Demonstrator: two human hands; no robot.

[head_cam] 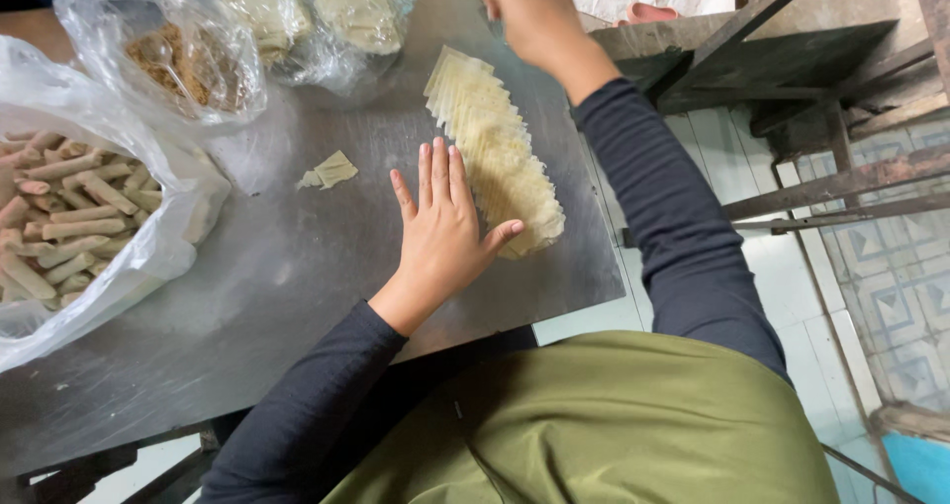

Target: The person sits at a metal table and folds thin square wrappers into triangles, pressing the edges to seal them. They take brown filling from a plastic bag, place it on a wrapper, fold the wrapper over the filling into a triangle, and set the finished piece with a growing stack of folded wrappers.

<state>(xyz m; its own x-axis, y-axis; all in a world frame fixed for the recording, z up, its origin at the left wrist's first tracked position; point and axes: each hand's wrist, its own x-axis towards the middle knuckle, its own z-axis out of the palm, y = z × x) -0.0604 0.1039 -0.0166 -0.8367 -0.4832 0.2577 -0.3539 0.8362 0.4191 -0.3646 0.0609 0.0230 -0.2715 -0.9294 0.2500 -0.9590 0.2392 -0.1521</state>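
Note:
My left hand (442, 225) lies flat with fingers spread on the metal table (297, 267), its fingertips and thumb touching the near end of a fanned row of thin pale pastry wrappers (490, 133). My right hand (534, 11) is raised at the far end of that row, near the table's back edge; its fingers are curled and what it holds is hidden. A small folded scrap of wrapper (330, 172) lies alone to the left of my left hand.
A clear bag full of rolled pastry sticks (64, 222) sits at the left. Behind it are a bag of brown filling (173, 59) and a bag of pale dough (317, 14). Metal frame bars (841, 183) and tiled floor (891, 296) lie to the right.

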